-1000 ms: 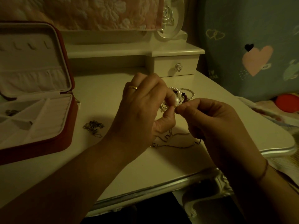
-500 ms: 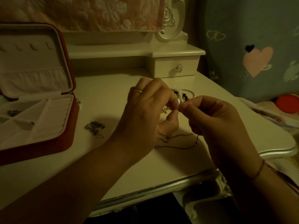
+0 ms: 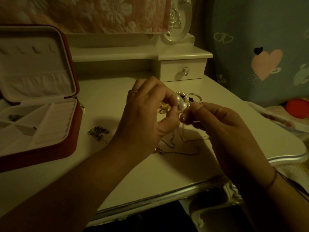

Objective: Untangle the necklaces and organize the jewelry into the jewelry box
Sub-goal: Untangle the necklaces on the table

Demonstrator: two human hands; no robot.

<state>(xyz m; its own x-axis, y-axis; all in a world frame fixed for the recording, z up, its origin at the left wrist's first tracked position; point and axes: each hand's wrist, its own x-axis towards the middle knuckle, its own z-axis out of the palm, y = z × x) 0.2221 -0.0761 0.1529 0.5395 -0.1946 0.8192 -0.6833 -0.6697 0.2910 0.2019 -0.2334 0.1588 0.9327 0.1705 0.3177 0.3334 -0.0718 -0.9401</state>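
Observation:
My left hand (image 3: 147, 118) and my right hand (image 3: 222, 131) meet over the middle of the white dressing table, both pinching a thin chain necklace (image 3: 177, 148) whose loops hang down and trail on the tabletop. Just behind the fingers lies a tangle of pearl and bead jewelry (image 3: 185, 99) with a gold piece (image 3: 164, 108). A small dark metal piece of jewelry (image 3: 98, 132) lies alone left of my left wrist. The red jewelry box (image 3: 73, 131) stands open at the left, with small items in its cream compartments.
A small drawer unit with a glass knob (image 3: 185, 71) stands behind the jewelry. The table's silver-trimmed front edge (image 3: 167, 196) runs below my wrists. A blue heart-patterned fabric (image 3: 260, 64) and a red object (image 3: 297, 108) are at the right.
Both hands have shifted slightly, my left fingers drawing back so the pearls and gold piece show more. The chain hangs lower between the hands.

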